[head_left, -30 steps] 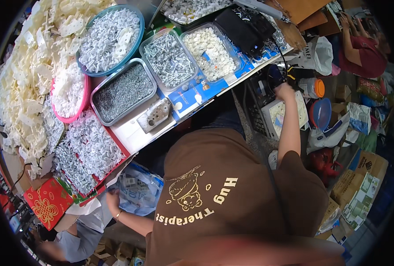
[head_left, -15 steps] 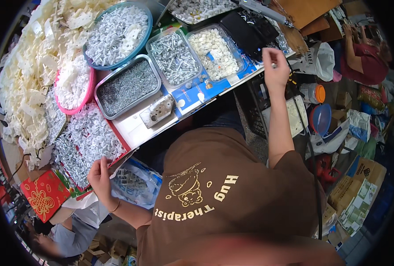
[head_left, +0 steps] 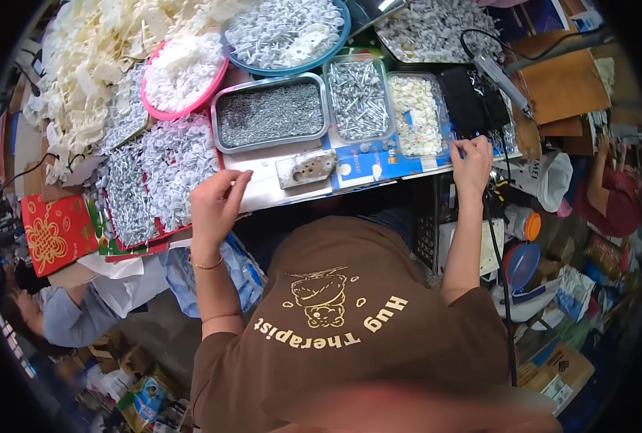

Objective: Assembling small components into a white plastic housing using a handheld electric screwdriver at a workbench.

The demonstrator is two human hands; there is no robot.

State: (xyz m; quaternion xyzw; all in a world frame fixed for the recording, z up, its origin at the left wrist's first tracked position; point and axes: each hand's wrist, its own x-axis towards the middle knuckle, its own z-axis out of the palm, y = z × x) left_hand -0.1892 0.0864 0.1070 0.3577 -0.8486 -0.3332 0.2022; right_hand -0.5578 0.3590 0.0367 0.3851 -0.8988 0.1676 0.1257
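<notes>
My left hand (head_left: 216, 206) is closed in a pinch over the table's front edge, beside a heap of small white plastic clips (head_left: 180, 162). Whatever sits between its fingertips is too small to make out. At the table's right front corner, my right hand (head_left: 472, 169) has its fingers curled together next to a clear tub (head_left: 445, 123) of small white plastic pieces. I cannot see what, if anything, it holds. Between my hands lies a worn pale block (head_left: 306, 169) with holes. Behind it stand a metal tray (head_left: 217, 133) of small nails and a clear tub (head_left: 389, 108) of longer nails.
A pink basin (head_left: 147, 102) and a blue basin (head_left: 281, 71) hold white parts. Cream plastic pieces (head_left: 75, 86) pile up at far left. A corded grey tool (head_left: 505, 83) lies at back right. Other people sit left (head_left: 83, 317) and right (head_left: 620, 191).
My left hand has risen and moved right, from the clip heap's near corner toward the table edge. My right hand has come down to the table's front corner. The view has turned.
</notes>
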